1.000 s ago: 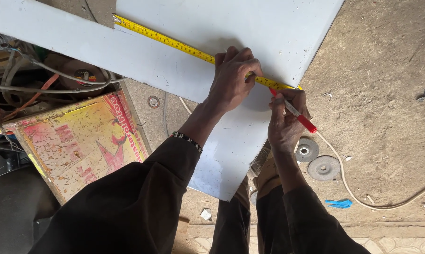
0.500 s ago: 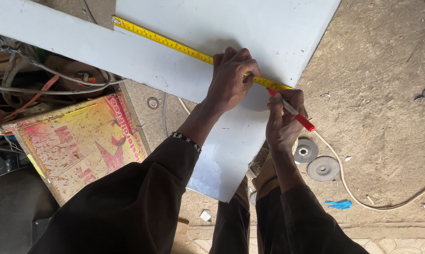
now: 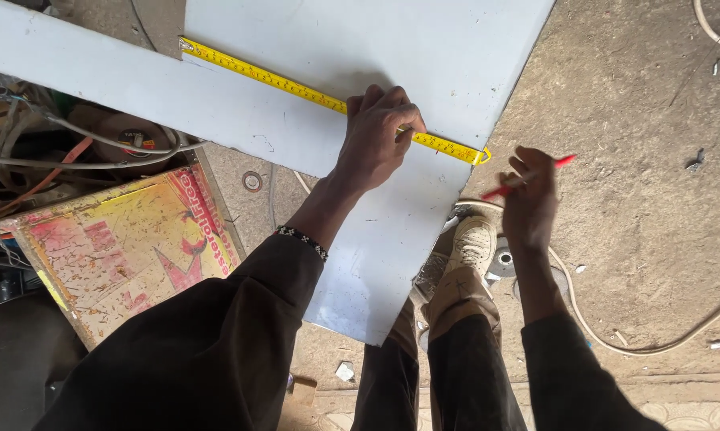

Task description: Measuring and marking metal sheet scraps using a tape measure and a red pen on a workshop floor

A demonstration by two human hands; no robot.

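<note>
A large pale grey metal sheet [image 3: 360, 56] lies across the dirt floor. A yellow tape measure [image 3: 264, 76] runs diagonally over it from upper left to the sheet's right edge. My left hand [image 3: 376, 136] presses the tape down onto the sheet near its right end. My right hand [image 3: 529, 199] is off the sheet, to the right over the floor, gripping a red pen [image 3: 563, 162] that points up and right. My foot in a worn pale shoe [image 3: 471, 243] stands below the sheet's edge.
A worn red and yellow printed board [image 3: 128, 247] lies at the left, with a tangle of cables [image 3: 49, 152] above it. Grinding discs [image 3: 503, 262] and a pale hose [image 3: 663, 343] rest on the dirt floor at the right.
My right hand has lifted the red pen away from the sheet's edge and moved right. My left hand still holds the tape down. The view has shifted slightly.
</note>
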